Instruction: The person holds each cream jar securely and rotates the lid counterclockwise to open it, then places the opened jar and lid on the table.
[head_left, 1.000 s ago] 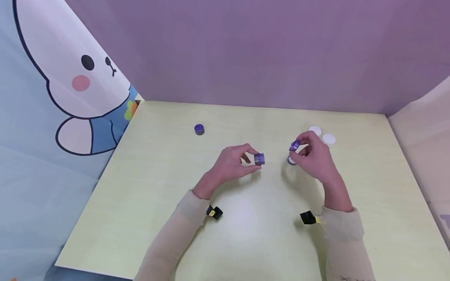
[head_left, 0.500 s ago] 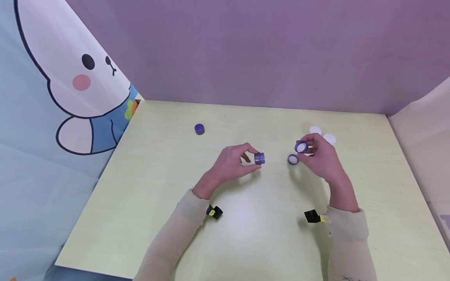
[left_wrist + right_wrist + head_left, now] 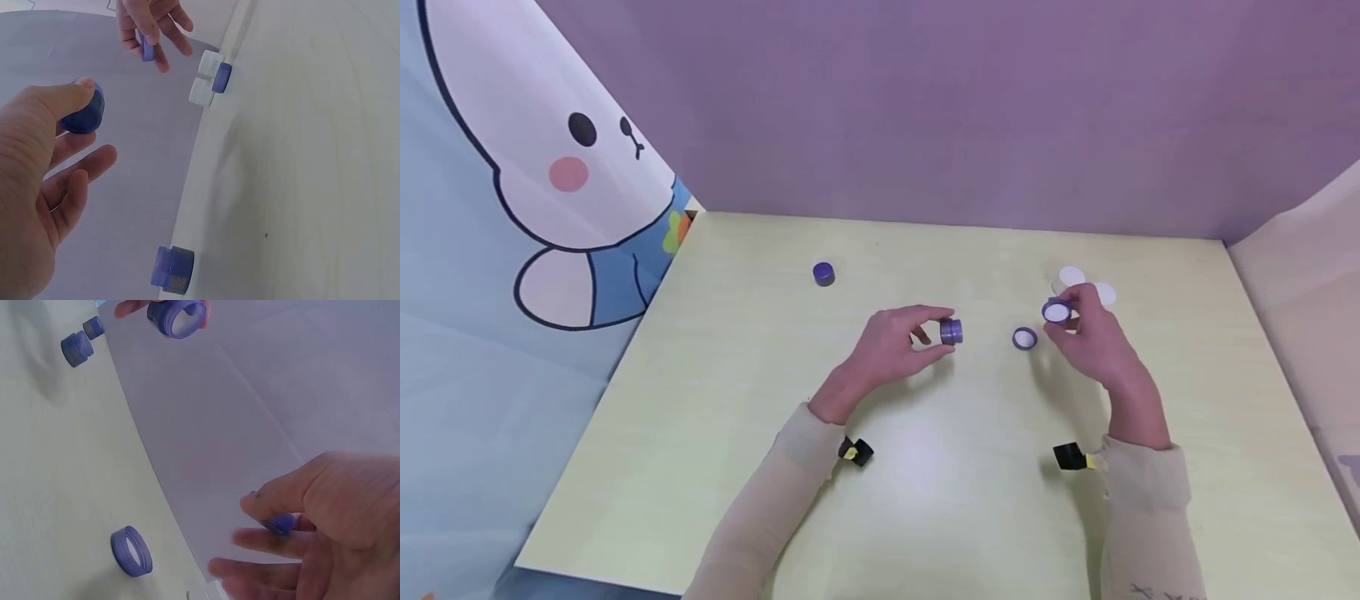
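My left hand [image 3: 904, 343] pinches a small purple jar [image 3: 951, 332] between thumb and fingers, above the table. The jar lies tipped on its side, its uncovered mouth toward the right; its hollow inside shows in the right wrist view [image 3: 185, 320]. My right hand [image 3: 1093, 337] pinches a purple lid [image 3: 1057, 312] by its edge, white inner face toward the head camera. Jar and lid are apart. Below and left of the right hand, another purple lid [image 3: 1025, 338] lies on the table with its white inside up. The right wrist view partly hides the held lid [image 3: 279, 524] behind the thumb.
A purple jar [image 3: 823, 274] stands at the back left of the table [image 3: 715, 400]. Two round white containers [image 3: 1070, 279] stand behind the right hand, partly covered by it. In the right wrist view, two purple containers [image 3: 77, 349] stand far off. A purple wall [image 3: 955, 117] rises behind.
My right hand has moved slightly right with its lid, which has turned so its white inside shows. The lid on the table is now uncovered. My left hand has barely moved.
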Demonstrator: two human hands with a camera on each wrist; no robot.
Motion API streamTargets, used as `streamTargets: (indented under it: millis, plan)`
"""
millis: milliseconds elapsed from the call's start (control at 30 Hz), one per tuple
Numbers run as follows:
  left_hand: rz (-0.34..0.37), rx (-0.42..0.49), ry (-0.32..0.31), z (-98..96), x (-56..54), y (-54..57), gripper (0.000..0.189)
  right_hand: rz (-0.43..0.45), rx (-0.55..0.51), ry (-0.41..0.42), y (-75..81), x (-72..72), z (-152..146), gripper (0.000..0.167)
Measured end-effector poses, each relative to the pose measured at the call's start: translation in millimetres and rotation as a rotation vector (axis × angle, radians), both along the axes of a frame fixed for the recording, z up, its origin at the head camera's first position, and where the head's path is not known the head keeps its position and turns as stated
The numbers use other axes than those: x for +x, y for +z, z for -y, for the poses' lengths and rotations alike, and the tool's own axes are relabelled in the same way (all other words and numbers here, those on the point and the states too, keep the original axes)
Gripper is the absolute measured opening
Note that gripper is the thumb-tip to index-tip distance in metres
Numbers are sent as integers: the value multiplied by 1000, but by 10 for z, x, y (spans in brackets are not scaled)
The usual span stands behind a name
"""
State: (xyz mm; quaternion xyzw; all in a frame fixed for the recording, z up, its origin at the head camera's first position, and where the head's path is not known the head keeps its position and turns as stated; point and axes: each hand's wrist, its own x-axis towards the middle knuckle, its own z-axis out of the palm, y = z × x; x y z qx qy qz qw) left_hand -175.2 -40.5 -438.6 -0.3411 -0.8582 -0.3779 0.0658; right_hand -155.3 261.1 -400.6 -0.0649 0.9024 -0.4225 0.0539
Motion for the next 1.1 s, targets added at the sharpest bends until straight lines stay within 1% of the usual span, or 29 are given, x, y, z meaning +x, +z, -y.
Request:
streamTargets:
  millis: [100,167,233,300,433,533,667,900,1033,1100]
  plan:
    - [-26,-6,-7,-16,-17,-2,43,-56,34,-54,-22,-20,-24,42]
    - [-25,5,-8,-15,-15,-16,42,-105,62,-101,-35,-26,-22,42]
    - [-16,16,-12,-14,-17,-21,41,-142,86,-153,-35,-26,-21,42]
    - [-2,24,-14,-16,-22,-24,41,-159,98,-197,-34,-27,-25,42]
    - [20,13,-24,-16,-23,-20,39,-202,114,-261,-55,-33,-42,41]
    - [35,3,-26,-13,-12,-18,37,-234,113,-293,-79,-40,-52,40]
    - [61,-23,-17,-2,8,-13,36,-230,121,-317,-105,-47,-64,40]
    - [74,-37,-17,-3,9,-20,36,-216,199,-346,-121,-73,-91,41]
    - [84,-42,-15,-9,6,-23,35,-187,201,-350,-122,-70,-102,42]
    - [85,-45,-17,-11,4,-20,35,-159,204,-351,-117,-59,-112,43]
